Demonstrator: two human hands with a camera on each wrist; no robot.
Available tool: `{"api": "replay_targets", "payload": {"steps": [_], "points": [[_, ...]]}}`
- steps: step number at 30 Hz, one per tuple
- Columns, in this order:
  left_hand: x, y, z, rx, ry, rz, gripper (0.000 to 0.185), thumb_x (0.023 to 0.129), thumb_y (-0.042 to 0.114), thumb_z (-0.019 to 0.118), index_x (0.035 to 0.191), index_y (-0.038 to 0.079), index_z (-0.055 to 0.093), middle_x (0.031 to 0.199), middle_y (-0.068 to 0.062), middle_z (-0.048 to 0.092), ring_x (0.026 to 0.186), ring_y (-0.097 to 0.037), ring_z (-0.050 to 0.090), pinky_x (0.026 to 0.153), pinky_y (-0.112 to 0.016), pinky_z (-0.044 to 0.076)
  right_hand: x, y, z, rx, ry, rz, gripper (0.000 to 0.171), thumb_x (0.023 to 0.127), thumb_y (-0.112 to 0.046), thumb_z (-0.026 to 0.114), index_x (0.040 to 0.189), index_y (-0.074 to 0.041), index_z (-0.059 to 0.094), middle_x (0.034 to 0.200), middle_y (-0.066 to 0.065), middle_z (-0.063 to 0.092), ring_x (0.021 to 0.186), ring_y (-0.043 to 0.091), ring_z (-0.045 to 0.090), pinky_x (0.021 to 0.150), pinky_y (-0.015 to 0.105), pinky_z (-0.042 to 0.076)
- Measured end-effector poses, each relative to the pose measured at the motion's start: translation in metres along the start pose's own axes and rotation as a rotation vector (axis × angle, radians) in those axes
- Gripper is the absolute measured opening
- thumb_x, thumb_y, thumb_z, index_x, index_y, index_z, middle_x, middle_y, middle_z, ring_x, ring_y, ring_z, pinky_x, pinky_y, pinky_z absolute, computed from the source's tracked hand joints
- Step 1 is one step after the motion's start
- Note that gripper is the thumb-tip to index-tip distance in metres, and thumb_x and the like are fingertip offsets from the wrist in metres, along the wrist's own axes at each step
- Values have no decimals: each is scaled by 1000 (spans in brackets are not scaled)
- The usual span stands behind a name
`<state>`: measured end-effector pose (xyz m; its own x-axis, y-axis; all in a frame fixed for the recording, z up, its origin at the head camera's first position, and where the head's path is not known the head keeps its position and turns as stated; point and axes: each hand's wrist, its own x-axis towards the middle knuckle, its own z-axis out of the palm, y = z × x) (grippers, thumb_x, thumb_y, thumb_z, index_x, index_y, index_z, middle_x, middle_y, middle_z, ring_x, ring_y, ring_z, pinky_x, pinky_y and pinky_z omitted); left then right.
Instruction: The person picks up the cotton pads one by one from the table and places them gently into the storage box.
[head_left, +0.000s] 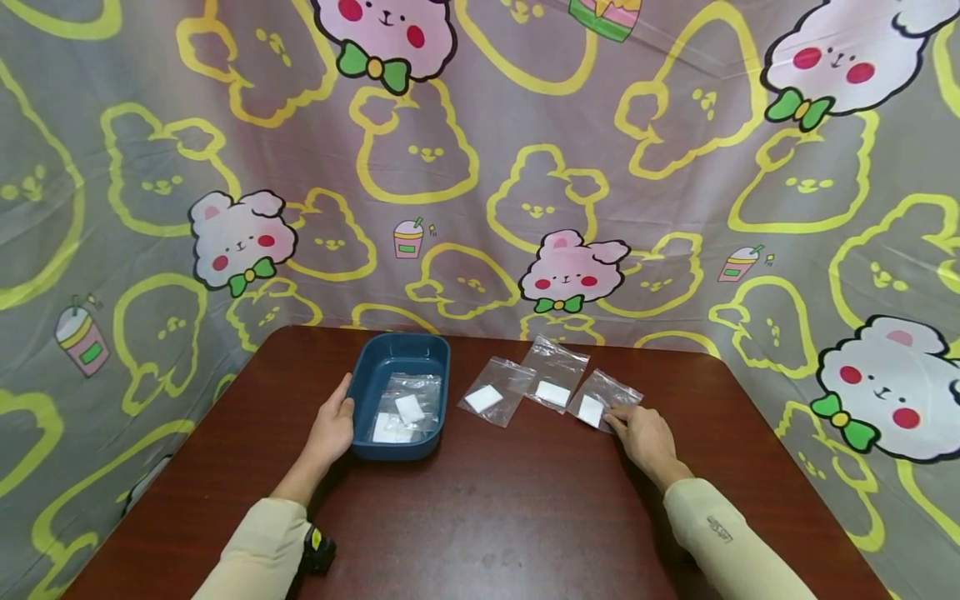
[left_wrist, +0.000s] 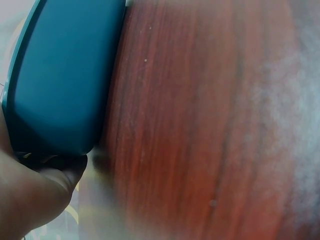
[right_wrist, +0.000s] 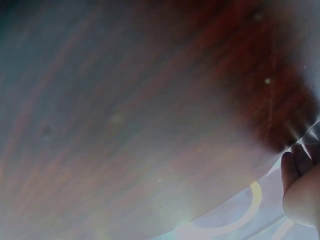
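Cartoon-print cloth backdrop (head_left: 480, 175) behind brown wood-grain tabletop (head_left: 480, 517)

Blue rectangular tray (head_left: 401, 452), one: left of centre, near the far edge; contains overlapping clear zip bags (head_left: 422, 386) with white rectangular pieces (head_left: 410, 409). Left hand (head_left: 332, 425): curled on the tray's left side, gripping it. Loose clear zip bags, three, right of the tray, each enclosing one white piece: left bag (head_left: 512, 382); middle bag (head_left: 558, 358), nearest the far edge; right bag (head_left: 612, 389), closest to the right edge. Right hand (head_left: 647, 437): thumb and fingertips together, pinching the right bag's near right side
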<state>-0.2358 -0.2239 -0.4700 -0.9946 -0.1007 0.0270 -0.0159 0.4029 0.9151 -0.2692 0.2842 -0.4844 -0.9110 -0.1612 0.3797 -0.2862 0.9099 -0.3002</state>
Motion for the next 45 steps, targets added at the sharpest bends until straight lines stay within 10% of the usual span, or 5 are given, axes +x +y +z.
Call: {"api": "replay_targets", "payload": {"steps": [33,45], "points": [[-1,1,0,-11,-7,-10,55,110,11,25,163,11,8,167,-16,11,152,-35,8,120,-54,9,30,-37,-18,84,85,-39,21,92,-21,75,109,-10,80,110,11,74,103,38,69,86,55,53],[-3,3,0,-21,-7,-22,55,111,13,24,163,12,7,167,-15,10,152,-35,8,120,-55,9,41,-66,-10,116,134,-137,13,91,-17,76,102,-12,81,100,8,76,88,38,72,75,54,55]]}}
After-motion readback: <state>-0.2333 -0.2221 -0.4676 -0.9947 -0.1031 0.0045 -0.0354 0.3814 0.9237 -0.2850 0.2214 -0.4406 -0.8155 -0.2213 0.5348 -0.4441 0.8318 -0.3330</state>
